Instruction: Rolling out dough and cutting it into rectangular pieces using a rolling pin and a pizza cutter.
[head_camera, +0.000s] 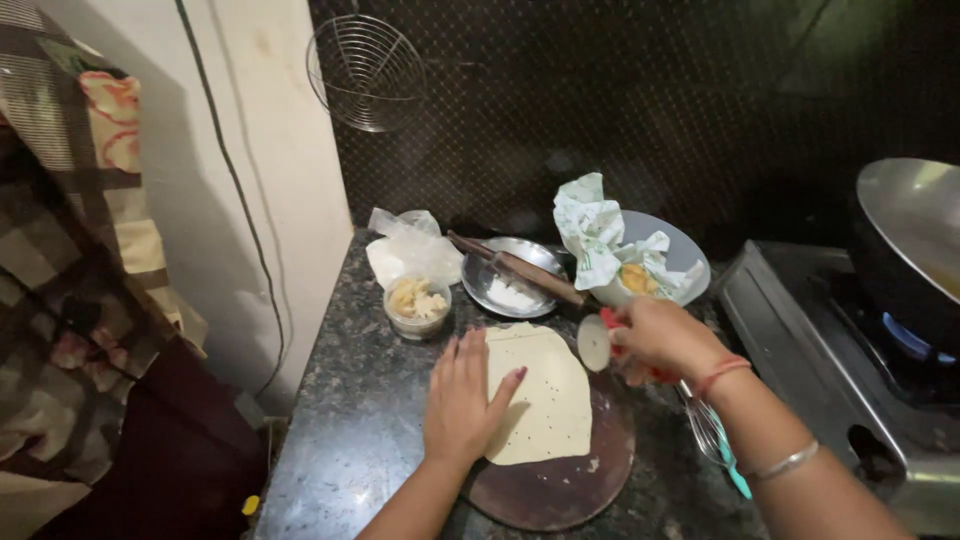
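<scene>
While we look down from the head camera, our left hand (462, 400) lies flat, fingers spread and released, on the left edge of a rolled-out sheet of dough (543, 392) at the centre of the frame. That pale, speckled sheet rests on a round dark rolling board (560, 485) on the granite counter (345, 430). Our right hand (655, 338), just right of the sheet's upper corner, is clenched around a small cutter wheel with a red handle (598, 342), its white disc facing left. A whisk (712, 432) lies beneath our right wrist. Above the sheet we see a steel plate of flour (505, 285) with a wooden rolling pin (520, 268) across it, a small cup of filling (417, 305) at its left, and a crumpled paper wrapper (600, 240) on another plate. At the right edge a pan (905, 225) sits on the gas stove (800, 320).
</scene>
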